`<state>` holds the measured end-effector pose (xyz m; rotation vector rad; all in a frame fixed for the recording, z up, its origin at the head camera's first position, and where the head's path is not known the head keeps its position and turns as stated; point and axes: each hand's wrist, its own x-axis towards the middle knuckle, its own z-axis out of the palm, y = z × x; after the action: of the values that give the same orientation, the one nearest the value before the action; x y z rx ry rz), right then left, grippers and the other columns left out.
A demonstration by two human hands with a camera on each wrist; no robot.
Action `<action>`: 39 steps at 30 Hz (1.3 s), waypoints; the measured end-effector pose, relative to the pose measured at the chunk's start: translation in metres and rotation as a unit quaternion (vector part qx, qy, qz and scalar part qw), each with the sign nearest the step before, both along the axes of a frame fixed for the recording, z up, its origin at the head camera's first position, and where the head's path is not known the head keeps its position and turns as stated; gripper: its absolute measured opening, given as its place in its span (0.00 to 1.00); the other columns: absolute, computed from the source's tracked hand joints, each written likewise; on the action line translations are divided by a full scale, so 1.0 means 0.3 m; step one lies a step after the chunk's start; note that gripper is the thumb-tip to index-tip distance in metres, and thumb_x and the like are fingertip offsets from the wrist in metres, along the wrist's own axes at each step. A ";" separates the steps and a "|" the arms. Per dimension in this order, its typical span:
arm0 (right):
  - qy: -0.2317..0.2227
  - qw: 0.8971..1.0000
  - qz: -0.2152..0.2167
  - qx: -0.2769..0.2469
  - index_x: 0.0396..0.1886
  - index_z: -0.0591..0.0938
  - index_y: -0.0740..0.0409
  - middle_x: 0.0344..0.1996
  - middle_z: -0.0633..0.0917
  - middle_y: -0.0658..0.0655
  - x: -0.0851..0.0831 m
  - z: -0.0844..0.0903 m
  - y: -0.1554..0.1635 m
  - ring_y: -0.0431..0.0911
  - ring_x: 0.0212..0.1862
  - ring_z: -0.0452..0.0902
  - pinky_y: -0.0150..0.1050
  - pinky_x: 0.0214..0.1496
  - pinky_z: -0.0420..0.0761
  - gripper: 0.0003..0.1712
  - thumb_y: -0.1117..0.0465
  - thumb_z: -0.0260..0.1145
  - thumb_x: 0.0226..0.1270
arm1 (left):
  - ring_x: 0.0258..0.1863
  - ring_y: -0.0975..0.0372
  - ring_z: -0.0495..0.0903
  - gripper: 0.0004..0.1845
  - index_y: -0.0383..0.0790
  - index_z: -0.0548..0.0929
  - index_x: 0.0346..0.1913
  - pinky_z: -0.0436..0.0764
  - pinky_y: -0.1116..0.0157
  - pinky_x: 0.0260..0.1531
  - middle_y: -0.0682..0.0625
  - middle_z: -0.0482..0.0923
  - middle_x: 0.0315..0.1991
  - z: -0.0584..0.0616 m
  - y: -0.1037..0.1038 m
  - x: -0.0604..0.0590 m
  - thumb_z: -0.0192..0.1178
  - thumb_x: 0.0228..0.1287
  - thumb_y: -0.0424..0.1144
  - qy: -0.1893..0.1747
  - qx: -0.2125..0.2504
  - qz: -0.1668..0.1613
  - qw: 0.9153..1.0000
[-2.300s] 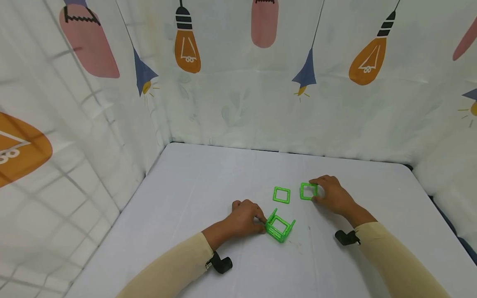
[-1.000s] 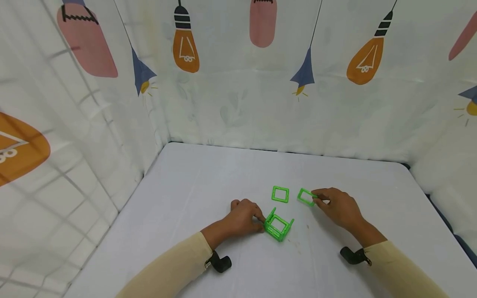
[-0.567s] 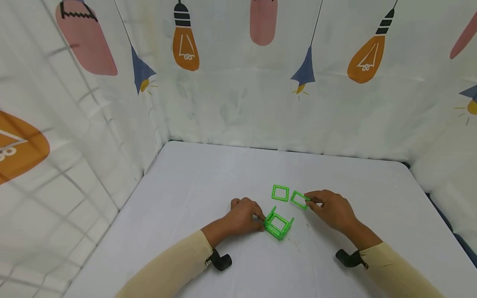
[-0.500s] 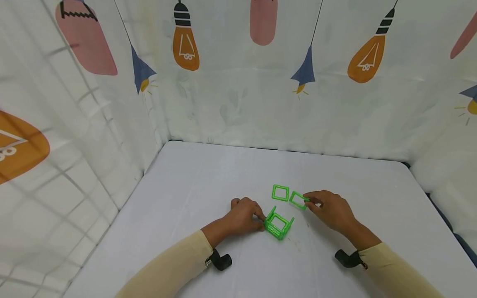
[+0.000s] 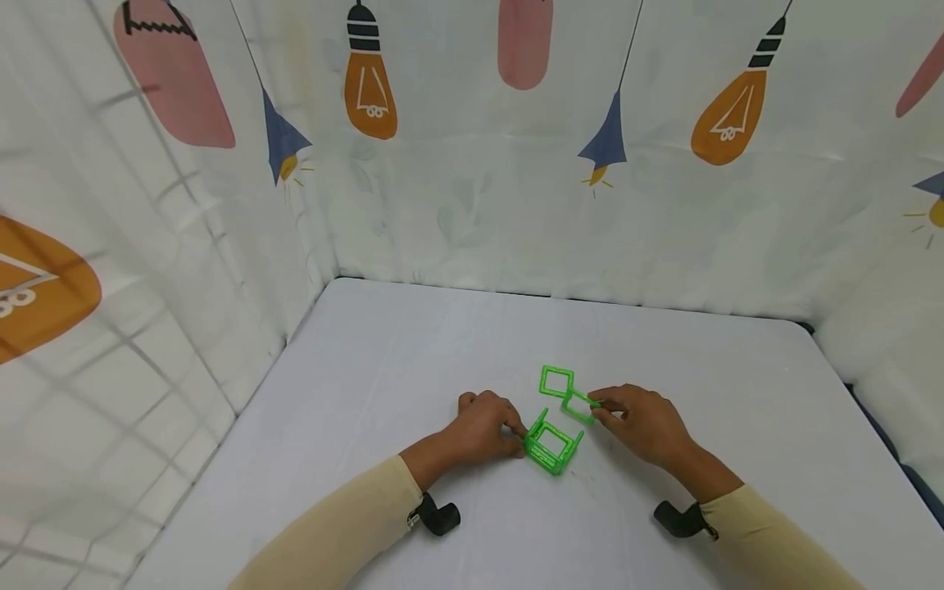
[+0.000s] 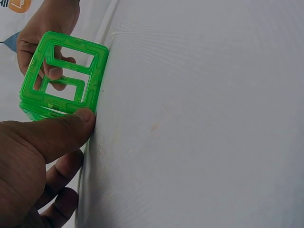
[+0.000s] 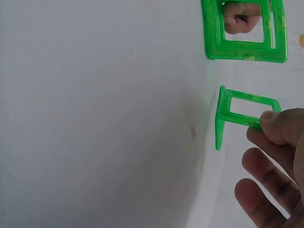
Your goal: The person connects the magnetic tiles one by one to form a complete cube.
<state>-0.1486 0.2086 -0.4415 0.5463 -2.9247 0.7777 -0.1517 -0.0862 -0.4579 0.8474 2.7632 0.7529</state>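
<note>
Head view: right hand (image 5: 640, 419) carried tile (image 5: 579, 405) nearer.

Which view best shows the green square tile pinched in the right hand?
The right wrist view: the green plastic square frame tile fills the frame, tilted on one edge, pinched by the right hand. The head view shows it small beside the part-built green cube. In the left wrist view I cannot pick it out.

Green open-topped tile box (image 5: 553, 447) on the table, loose green square tile (image 5: 579, 405) tilted beside it (edge raised)
</note>
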 end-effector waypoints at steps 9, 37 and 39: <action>0.017 1.000 0.016 -0.007 0.52 0.89 0.49 0.39 0.90 0.47 0.003 -0.017 -0.010 0.45 0.37 0.85 0.39 0.33 0.80 0.15 0.58 0.75 0.66 | 0.53 0.64 0.73 0.09 0.57 0.94 0.39 0.58 0.48 0.55 0.69 0.83 0.42 -0.002 0.005 -0.003 0.79 0.54 0.44 -0.002 -0.003 0.001 1.000; -0.005 0.999 0.047 -0.024 0.52 0.88 0.49 0.41 0.90 0.47 0.020 -0.018 -0.045 0.42 0.38 0.86 0.41 0.38 0.83 0.16 0.59 0.75 0.65 | 0.53 0.63 0.73 0.08 0.57 0.94 0.39 0.58 0.48 0.55 0.68 0.83 0.42 0.000 0.005 0.000 0.79 0.55 0.44 -0.006 -0.004 0.006 1.000; -0.009 0.999 0.047 -0.026 0.52 0.88 0.49 0.41 0.90 0.47 0.020 -0.017 -0.046 0.42 0.38 0.86 0.41 0.38 0.83 0.16 0.59 0.75 0.65 | 0.53 0.63 0.73 0.08 0.57 0.94 0.39 0.58 0.48 0.55 0.68 0.83 0.42 0.000 0.005 0.000 0.79 0.55 0.44 -0.005 -0.004 0.005 1.000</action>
<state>-0.1425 0.1947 -0.4468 0.6797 -2.9041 0.8714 -0.1518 -0.0847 -0.4580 0.8258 2.7625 0.7454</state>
